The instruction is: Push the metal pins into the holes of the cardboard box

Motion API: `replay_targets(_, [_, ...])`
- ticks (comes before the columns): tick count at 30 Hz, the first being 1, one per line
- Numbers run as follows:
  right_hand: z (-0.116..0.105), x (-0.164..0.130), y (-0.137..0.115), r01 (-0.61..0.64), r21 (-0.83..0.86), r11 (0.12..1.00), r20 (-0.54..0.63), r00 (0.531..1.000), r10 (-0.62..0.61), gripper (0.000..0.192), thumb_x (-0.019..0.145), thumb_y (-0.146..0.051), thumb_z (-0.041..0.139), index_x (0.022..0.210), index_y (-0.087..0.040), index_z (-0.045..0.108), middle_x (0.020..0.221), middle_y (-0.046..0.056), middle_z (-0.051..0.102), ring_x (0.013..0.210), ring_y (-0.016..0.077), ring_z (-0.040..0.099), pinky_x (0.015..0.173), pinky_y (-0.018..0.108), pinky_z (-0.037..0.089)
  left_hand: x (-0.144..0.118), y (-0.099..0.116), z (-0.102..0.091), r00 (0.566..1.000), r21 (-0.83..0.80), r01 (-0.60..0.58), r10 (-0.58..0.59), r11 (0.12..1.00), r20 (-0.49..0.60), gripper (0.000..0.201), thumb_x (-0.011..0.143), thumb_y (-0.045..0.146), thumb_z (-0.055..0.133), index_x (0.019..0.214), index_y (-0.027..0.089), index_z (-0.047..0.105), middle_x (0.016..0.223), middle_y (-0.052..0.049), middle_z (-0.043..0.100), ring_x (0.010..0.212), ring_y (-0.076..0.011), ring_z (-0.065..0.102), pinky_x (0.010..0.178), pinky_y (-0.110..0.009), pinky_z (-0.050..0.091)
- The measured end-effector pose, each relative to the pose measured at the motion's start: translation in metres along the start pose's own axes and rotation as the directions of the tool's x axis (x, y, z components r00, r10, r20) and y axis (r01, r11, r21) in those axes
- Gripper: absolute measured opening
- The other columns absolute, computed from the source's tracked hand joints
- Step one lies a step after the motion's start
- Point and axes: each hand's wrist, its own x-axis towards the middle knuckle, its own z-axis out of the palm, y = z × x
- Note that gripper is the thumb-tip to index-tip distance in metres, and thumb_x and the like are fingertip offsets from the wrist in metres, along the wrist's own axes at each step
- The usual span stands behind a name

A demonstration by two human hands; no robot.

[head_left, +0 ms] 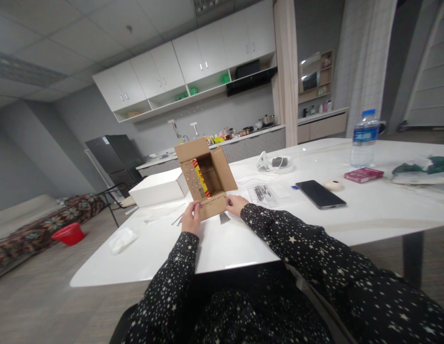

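An open cardboard box stands on the white table with its flaps spread and its inside facing me. Yellow and red tape runs down its left part, beside a flap dotted with small marks. Its front flap bears a row of small dark holes. At that flap's left edge, my left hand is closed on the cardboard. My right hand pinches the right edge; its fingertips are partly hidden. Several thin grey strips lie fanned out below the flap. A thin rod lies near my left hand.
Behind on the left is a white box; crumpled tissue lies nearer. Rightward are a clear tray of small dark pieces, a phone, a white corded device, a pink box and a water bottle.
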Motion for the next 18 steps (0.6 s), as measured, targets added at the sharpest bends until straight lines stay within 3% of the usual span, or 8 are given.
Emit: replay_targets(18, [-0.0034,-0.0022,-0.0019,-0.001,0.012,1.0,0.007,1.0,0.001,0.013,0.079,-0.026,0.054,0.088,-0.02,0.061,0.09,0.005,0.067,0.084,0.0182,0.06,0.068,0.025,0.039,0.0012,-0.0029,0.0006,1.0,0.012,0.012,-0.012,1.0,0.023,0.026,0.088,0.033,0.041,0.099,0.019,0.059,0.09,-0.005,0.069,0.082,-0.0179,0.062,0.07,-0.029,0.045])
